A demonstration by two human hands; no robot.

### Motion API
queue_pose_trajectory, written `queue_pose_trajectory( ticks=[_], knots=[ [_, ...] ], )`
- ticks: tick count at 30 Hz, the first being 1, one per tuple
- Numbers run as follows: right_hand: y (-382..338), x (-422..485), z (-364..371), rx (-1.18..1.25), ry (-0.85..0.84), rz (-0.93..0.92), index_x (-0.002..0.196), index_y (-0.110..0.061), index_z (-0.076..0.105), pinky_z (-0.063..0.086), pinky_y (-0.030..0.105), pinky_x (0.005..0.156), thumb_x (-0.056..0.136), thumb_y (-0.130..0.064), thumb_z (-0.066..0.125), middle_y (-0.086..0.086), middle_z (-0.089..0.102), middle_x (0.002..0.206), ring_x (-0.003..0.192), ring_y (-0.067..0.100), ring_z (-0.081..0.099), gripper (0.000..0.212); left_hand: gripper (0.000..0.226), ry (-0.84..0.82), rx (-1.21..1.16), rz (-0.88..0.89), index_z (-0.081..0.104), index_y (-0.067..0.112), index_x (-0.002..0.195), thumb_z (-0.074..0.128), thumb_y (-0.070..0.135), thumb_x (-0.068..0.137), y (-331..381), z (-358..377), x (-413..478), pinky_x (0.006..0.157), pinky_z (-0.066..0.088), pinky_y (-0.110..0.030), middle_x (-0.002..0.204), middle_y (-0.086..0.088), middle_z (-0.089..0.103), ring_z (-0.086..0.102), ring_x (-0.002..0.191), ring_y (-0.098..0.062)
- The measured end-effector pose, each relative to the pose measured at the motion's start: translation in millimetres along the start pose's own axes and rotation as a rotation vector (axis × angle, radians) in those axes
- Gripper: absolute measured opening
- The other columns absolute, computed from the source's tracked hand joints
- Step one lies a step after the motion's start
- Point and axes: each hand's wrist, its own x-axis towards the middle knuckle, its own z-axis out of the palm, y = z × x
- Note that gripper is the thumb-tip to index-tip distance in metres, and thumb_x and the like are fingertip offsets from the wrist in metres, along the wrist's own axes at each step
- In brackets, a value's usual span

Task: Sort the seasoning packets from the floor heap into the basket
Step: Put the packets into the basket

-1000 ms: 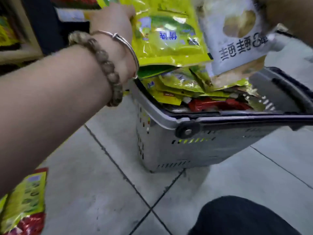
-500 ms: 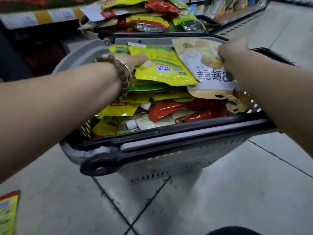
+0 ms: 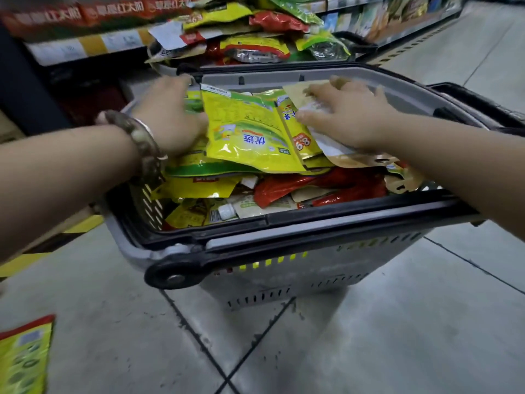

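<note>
Alt text: head-camera view down onto a grey basket standing on a tiled shop floor, with both your arms reaching into it.

The step in hand looks like laying down: two packets are being set on top of the load. Your left hand is at the left edge of a large yellow packet. The hand is blurred, so it is unclear whether it pinches that edge or only rests there. Your right hand lies flat, fingers spread and straight, pressing a pale packet down near the far right of the basket. The hands are apart, one on each side of the pile.

Next, judging from this, you would let go, lift both hands clear of the black handles and turn back to the floor for more. The load sits close to the rim, so flat placing matters.

Counts:
- Two hands.
- Two baskets, the second basket just behind the first and heaped above its rim.
- One beaded bracelet on your left wrist.
- One floor packet, yellow and red, at lower left. The rest of the heap is out of view.
- Three packets lie uppermost, the third a smaller yellow packet between the other two.
- At least two red packets show beneath. The others overlap too much to count.
</note>
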Motion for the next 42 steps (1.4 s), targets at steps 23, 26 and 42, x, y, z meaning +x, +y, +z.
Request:
queue_pose_trajectory(
  ticks=[23,26,42],
  knots=[
    [-75.8,-13.8,-21.2,0.043,0.005,-0.093,0.152,-0.027,0.007,0.024,0.043,0.111,0.091,-0.066,0.026,0.012,0.018,0.157,0.142,0.031,0.022,0.075,0.051,0.044,-0.344,0.103,0.047,0.022,0.136,0.058,0.041,0.09,-6.7,-4.0,-19.1,0.096,0.033,-0.022,0.142,0.002,0.045,0.043,0.129,-0.015],
    [-133.2,-22.1,-29.0,0.12,0.096,-0.229,0.152,-0.024,0.015,0.027,0.042,0.109,0.093,-0.062,0.034,0.01,0.025,0.155,0.14,0.032,0.028,0.072,0.057,0.147,-0.358,0.091,0.043,0.019,0.138,0.062,0.036,0.088,-47.1,-30.6,-47.2,0.099,0.035,-0.022,0.137,0.005,0.047,0.044,0.127,-0.014],
    [-466.0,-72.8,75.9,-0.305,-0.118,-0.873,0.149,-0.026,0.021,0.044,0.044,0.091,0.088,-0.048,0.055,0.013,0.036,0.146,0.126,0.034,0.044,0.073,0.069,0.206,-0.292,-0.404,0.046,0.021,0.136,0.069,0.04,0.074,-321.9,-64.2,-267.9,0.09,0.036,-0.017,0.134,0.002,0.05,0.047,0.121,-0.011]
  ],
)
